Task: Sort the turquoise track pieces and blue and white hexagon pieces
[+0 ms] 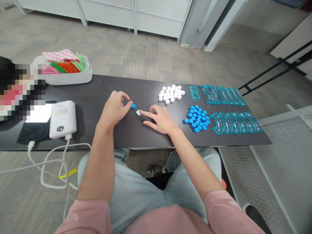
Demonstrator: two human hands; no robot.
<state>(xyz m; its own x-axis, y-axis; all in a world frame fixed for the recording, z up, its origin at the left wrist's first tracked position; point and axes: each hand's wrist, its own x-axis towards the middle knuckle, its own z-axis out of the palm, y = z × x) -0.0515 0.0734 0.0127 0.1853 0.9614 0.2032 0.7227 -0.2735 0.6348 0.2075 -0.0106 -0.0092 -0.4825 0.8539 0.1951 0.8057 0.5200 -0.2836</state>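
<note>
My left hand (pixel 117 105) hovers over the dark table with thumb and forefinger apart, close beside a single blue hexagonal piece (pixel 133 106). Just to the right of that piece lies a white hexagonal piece (pixel 138 112). The stretched forefinger of my right hand (pixel 159 118) reaches the white piece's edge; its other fingers are spread and grip nothing. Beyond my right hand is a cluster of white hexagonal pieces (pixel 171 93). Further right sits a cluster of blue hexagonal pieces (pixel 198 118).
Clear teal plastic parts (pixel 223 95) line the table's right end, with more teal curved parts (pixel 236 123) in front and small teal frames (pixel 194 93) beside them. At left are a white basket (pixel 70 78), a white power bank (pixel 62 118), a phone (pixel 34 130) and cables (pixel 55 159).
</note>
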